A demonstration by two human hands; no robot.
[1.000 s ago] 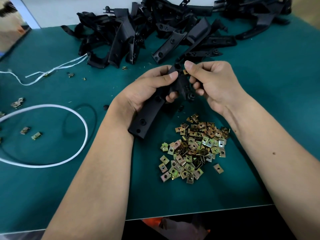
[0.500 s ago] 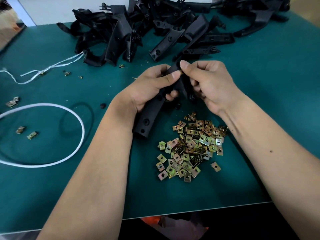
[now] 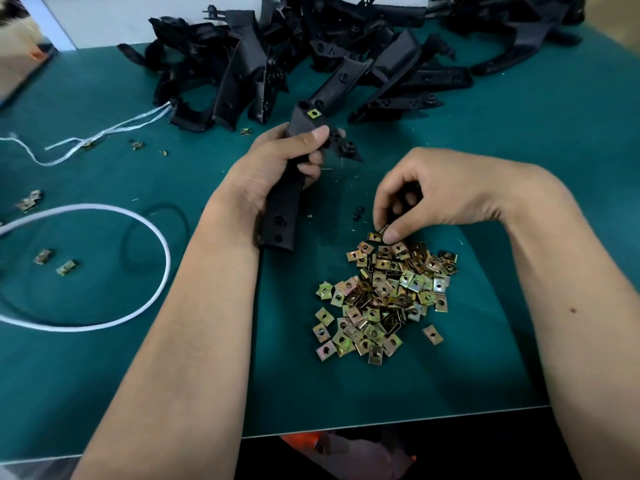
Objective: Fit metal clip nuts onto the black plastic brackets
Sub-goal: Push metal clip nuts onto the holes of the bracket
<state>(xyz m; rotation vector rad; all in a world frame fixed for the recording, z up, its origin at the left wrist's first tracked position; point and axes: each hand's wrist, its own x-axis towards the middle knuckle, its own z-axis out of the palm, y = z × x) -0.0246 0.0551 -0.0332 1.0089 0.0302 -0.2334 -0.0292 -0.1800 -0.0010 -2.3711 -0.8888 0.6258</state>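
Note:
My left hand [image 3: 277,164] grips a long black plastic bracket [image 3: 282,216] around its middle and holds it upright over the green mat. A yellow clip nut [image 3: 313,114] sits fitted near the bracket's top end. Lower and to the right, my right hand [image 3: 426,195] reaches down to the top edge of a heap of brass-coloured clip nuts [image 3: 384,299]. Its thumb and forefinger pinch one clip nut [image 3: 383,231] at the heap's upper edge.
A big pile of black brackets [image 3: 311,60] covers the back of the green mat [image 3: 519,168]. A white cord loop [image 3: 104,271] and white string [image 3: 104,133] lie on the left, with a few stray clip nuts [image 3: 55,263] near them. The table's front edge [image 3: 381,424] runs below the heap.
My right hand has left the bracket and dropped to the nut heap, where it pinches a nut. A fitted clip nut now shows on the bracket's top end, still held by my left hand.

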